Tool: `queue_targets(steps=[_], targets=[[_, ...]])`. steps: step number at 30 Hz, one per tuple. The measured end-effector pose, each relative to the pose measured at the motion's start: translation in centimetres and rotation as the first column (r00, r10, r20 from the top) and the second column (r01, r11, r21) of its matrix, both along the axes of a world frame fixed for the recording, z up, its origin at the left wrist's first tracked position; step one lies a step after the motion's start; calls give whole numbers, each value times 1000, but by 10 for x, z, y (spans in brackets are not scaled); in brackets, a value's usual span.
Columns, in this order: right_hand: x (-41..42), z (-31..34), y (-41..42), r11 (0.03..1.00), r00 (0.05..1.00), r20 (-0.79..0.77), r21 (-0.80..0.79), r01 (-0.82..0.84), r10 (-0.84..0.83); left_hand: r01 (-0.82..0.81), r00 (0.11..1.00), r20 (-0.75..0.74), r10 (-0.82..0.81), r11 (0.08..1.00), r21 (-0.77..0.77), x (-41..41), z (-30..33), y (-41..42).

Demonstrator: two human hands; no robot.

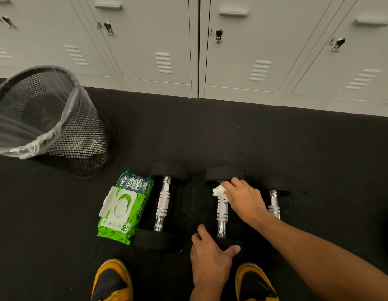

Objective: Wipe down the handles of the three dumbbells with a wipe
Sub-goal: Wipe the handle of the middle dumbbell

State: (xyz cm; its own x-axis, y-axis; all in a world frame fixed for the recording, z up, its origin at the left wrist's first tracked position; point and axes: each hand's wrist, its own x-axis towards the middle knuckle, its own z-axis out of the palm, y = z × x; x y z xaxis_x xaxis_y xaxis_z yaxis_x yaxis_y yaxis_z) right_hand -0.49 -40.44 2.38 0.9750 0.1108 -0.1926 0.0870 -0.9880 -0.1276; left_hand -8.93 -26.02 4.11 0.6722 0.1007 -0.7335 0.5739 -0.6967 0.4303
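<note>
Three dumbbells with chrome handles and black ends lie side by side on the black floor: the left dumbbell (163, 203), the middle dumbbell (222, 213) and the right dumbbell (274, 205). My right hand (243, 198) presses a crumpled white wipe (218, 190) against the far part of the middle handle. My left hand (210, 259) grips the near black end of the middle dumbbell and covers most of it. My right forearm hides the near half of the right dumbbell.
A green pack of wipes (123, 208) with its lid flipped open lies left of the left dumbbell. A black mesh bin (75, 135) with a clear liner stands at the far left. Grey lockers (197, 51) line the back. My two yellow-and-black shoes (111, 281) are at the bottom.
</note>
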Motion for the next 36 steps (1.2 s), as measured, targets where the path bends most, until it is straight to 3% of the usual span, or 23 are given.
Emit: queue_targets(steps=[10,36], targets=[[7,3,2,995,997,22,-73,-70,72,-23,999,-22,23,1000,-11,1,-2,1],[22,8,23,992,970,-244,-124,-29,-3,-13,998,-54,12,1000,-16,8,-4,6]])
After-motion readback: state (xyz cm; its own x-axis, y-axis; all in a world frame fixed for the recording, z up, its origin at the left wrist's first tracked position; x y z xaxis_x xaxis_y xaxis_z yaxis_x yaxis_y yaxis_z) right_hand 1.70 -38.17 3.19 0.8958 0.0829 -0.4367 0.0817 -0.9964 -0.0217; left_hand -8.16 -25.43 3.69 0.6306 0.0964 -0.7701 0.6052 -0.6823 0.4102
